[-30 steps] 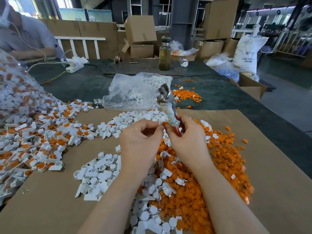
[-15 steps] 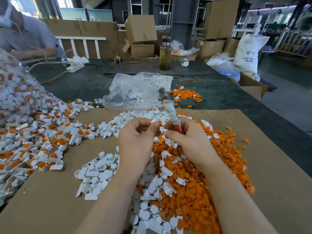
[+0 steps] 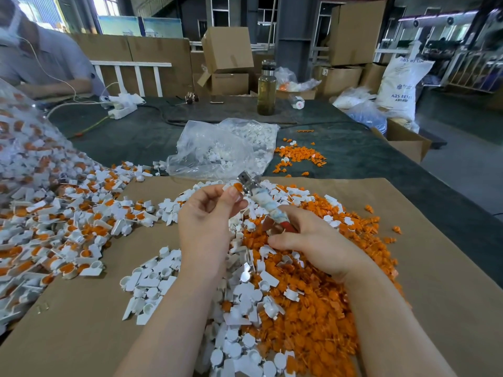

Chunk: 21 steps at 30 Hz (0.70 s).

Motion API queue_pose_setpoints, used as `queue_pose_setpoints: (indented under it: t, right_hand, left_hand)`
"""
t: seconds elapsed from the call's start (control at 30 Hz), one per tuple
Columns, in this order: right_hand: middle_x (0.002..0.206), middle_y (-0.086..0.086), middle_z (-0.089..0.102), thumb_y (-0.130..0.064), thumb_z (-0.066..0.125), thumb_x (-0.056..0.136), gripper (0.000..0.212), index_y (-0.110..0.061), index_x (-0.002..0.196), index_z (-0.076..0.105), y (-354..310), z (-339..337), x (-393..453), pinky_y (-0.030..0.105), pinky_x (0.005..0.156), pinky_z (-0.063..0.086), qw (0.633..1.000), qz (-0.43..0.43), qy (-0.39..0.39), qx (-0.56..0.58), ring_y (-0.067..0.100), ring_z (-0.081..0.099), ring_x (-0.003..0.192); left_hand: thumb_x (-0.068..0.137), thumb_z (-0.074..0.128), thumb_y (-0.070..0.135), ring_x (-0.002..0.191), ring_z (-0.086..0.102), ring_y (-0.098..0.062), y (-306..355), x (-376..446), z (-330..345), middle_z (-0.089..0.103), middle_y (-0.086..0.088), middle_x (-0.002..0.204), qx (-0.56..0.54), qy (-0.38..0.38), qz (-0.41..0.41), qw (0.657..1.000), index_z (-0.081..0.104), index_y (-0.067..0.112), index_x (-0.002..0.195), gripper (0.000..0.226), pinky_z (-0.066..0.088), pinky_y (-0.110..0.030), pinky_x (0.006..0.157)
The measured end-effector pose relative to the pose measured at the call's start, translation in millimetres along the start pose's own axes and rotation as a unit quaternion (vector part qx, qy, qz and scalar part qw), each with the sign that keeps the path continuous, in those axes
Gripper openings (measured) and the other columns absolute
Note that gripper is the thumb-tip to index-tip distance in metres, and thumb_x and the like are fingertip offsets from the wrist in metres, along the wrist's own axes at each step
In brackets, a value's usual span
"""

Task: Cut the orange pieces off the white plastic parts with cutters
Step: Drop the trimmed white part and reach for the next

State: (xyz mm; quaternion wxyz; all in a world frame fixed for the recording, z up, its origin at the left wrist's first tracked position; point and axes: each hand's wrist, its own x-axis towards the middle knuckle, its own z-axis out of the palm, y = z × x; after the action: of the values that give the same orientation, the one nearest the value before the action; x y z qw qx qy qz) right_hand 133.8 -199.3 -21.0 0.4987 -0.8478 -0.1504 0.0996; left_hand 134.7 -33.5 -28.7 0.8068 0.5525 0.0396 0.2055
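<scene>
Part [image 3: 234, 187], white with an orange piece, is pinched between thumb and fingers of the left hand [image 3: 208, 216], raised just beside the metal head of the cutters [image 3: 260, 198]. Right hand [image 3: 313, 240] grips the cutters' taped handles. Below lie an orange heap [image 3: 321, 322] and white pieces [image 3: 152, 284] on cardboard [image 3: 449, 281]; uncut parts [image 3: 62, 227] spread left.

The left hand [image 3: 209, 213] has been raised, and a white part with its orange piece [image 3: 237, 187] is now presented at the cutters [image 3: 249, 182], whose head has been tilted left and lowered by the right hand [image 3: 313, 240].
</scene>
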Motion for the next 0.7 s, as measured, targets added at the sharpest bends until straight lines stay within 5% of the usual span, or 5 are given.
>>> queue_pose_setpoints:
  t: [0.1,0.3,0.43,0.7]
  right_hand:
    - [0.108,-0.001,0.066,-0.026,0.07,0.084,0.04,-0.021,0.122,0.058,1.1,0.0,0.8,0.04,0.091,0.048,1.0,0.004,-0.015,-0.011,0.016,0.064,0.095]
    - [0.08,0.002,0.057,-0.02,0.066,0.086,0.015,-0.017,0.1,0.059,-2.3,1.4,0.0,0.037,0.066,0.045,0.998,-0.023,-0.022,-0.051,0.014,0.055,0.066]
    - [0.075,0.011,0.053,-0.012,0.061,0.087,0.006,-0.014,0.085,0.056,-3.5,7.0,2.2,0.049,0.067,0.047,0.994,-0.042,0.004,-0.104,0.024,0.05,0.064]
    - [0.083,0.018,0.061,-0.005,0.058,0.083,0.009,-0.014,0.081,0.058,-6.2,9.6,3.0,0.045,0.063,0.047,0.995,-0.031,0.001,-0.096,0.016,0.049,0.062]
  left_hand:
    - [0.089,0.067,0.004,0.067,0.071,-0.011,0.8,1.0,-0.3,0.072,0.003,0.07,-0.011,-0.005,0.014,1.0,0.067,0.01,0.082,0.009,0.056,-0.019,0.068]
    - [0.09,0.065,0.002,0.064,0.069,-0.005,4.6,-0.9,0.3,0.071,0.008,0.066,0.003,-0.007,0.032,0.999,0.066,0.01,0.081,0.012,0.054,-0.014,0.065]
    - [0.091,0.064,0.002,0.062,0.068,-0.002,5.2,-0.7,0.5,0.07,0.01,0.064,-0.007,0.001,0.024,1.0,0.064,0.007,0.084,0.009,0.054,-0.013,0.065]
    - [0.09,0.064,0.001,0.061,0.068,-0.003,4.7,0.6,-1.9,0.07,0.009,0.064,-0.005,0.005,0.012,1.0,0.064,0.008,0.082,0.011,0.056,-0.017,0.069]
